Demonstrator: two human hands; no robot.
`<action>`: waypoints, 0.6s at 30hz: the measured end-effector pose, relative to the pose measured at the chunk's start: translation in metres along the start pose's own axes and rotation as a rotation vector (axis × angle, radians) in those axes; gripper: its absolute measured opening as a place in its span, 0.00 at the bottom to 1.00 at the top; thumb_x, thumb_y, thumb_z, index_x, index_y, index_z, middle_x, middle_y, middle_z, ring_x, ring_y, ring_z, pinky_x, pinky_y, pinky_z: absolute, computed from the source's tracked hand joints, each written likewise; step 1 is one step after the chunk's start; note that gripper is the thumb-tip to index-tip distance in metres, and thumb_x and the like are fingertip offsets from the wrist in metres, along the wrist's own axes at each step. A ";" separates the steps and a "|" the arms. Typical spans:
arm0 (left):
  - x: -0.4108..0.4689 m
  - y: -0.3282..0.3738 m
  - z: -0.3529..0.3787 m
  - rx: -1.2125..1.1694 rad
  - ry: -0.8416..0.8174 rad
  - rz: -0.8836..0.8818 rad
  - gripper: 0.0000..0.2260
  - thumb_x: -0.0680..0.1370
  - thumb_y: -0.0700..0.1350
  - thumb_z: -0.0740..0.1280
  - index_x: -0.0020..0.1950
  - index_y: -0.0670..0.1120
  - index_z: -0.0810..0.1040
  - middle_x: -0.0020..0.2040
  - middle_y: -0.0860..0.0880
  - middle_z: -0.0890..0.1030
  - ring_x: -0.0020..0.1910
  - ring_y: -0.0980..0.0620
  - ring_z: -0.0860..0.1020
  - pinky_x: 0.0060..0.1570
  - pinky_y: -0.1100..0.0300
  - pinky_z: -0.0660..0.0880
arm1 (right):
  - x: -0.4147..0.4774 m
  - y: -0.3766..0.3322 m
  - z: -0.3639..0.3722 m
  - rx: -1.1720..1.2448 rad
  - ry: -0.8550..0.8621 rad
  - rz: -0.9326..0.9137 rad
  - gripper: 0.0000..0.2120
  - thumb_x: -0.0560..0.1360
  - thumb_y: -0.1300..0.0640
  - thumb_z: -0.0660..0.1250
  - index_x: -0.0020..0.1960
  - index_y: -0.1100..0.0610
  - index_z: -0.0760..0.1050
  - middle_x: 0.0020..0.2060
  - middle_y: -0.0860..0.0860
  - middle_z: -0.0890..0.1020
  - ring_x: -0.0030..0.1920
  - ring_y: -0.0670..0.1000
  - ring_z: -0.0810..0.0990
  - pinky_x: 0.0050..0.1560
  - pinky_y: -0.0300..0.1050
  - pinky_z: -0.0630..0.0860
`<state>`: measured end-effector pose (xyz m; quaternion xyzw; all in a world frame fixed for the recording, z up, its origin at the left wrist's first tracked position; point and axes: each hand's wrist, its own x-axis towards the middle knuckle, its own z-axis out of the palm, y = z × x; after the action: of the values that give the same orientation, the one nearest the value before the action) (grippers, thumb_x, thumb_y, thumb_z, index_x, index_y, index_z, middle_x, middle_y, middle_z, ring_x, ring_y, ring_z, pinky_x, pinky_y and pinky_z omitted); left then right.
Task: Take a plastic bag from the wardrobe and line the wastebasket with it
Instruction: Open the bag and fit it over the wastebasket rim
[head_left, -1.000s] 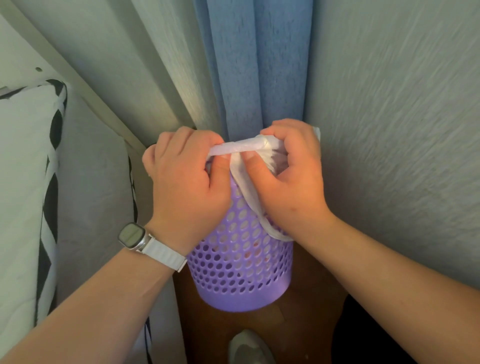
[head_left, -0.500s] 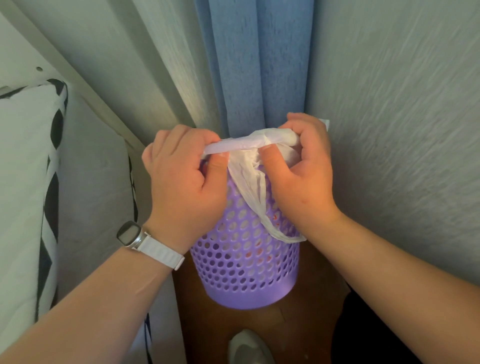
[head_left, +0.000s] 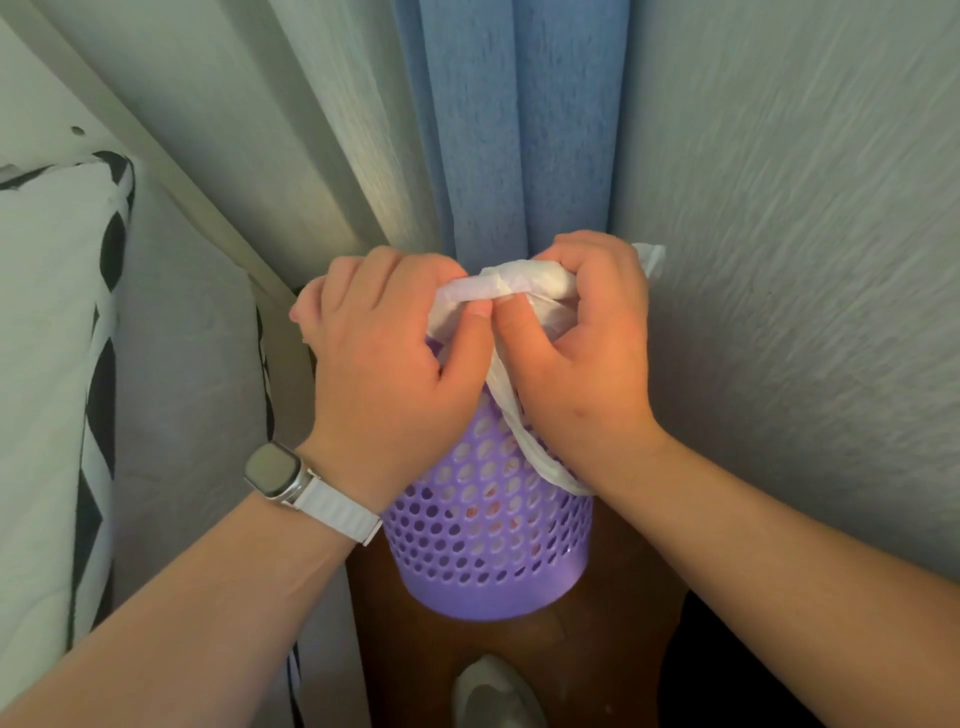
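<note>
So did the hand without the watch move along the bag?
Yes. Against the blue curtain, the right hand's thumb slid left along the plastic bag and now touches the left hand's thumb.

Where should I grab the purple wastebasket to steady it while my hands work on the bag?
Probably the bare lower wall of the purple wastebasket, coming from the front, your side. It stands upright in a tight corner with curtain behind it, and the left hand, right hand and white plastic bag cover the top. The holes should help grip.
</note>
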<state>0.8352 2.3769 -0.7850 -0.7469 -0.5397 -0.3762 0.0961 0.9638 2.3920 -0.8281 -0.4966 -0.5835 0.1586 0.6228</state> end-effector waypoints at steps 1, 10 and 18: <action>0.000 -0.001 0.001 0.001 -0.005 -0.013 0.08 0.76 0.51 0.65 0.46 0.47 0.78 0.41 0.51 0.76 0.44 0.46 0.74 0.49 0.43 0.70 | 0.000 0.001 0.000 0.013 -0.006 -0.002 0.12 0.71 0.53 0.68 0.51 0.60 0.75 0.50 0.51 0.75 0.54 0.52 0.74 0.58 0.56 0.71; 0.006 -0.017 0.000 0.003 0.015 -0.088 0.10 0.74 0.54 0.66 0.41 0.48 0.74 0.38 0.54 0.71 0.41 0.47 0.72 0.45 0.43 0.70 | 0.005 0.015 -0.004 0.003 -0.071 -0.006 0.19 0.72 0.50 0.68 0.57 0.61 0.76 0.56 0.52 0.76 0.60 0.50 0.74 0.62 0.51 0.71; 0.006 -0.017 -0.001 -0.071 0.017 -0.066 0.08 0.75 0.52 0.66 0.42 0.51 0.71 0.40 0.54 0.70 0.42 0.52 0.68 0.45 0.44 0.70 | 0.008 0.018 -0.005 0.049 -0.028 0.074 0.16 0.71 0.47 0.68 0.49 0.60 0.74 0.49 0.45 0.73 0.54 0.49 0.75 0.57 0.51 0.73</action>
<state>0.8210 2.3872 -0.7848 -0.7283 -0.5497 -0.4044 0.0616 0.9773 2.4043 -0.8366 -0.5000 -0.5692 0.2026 0.6205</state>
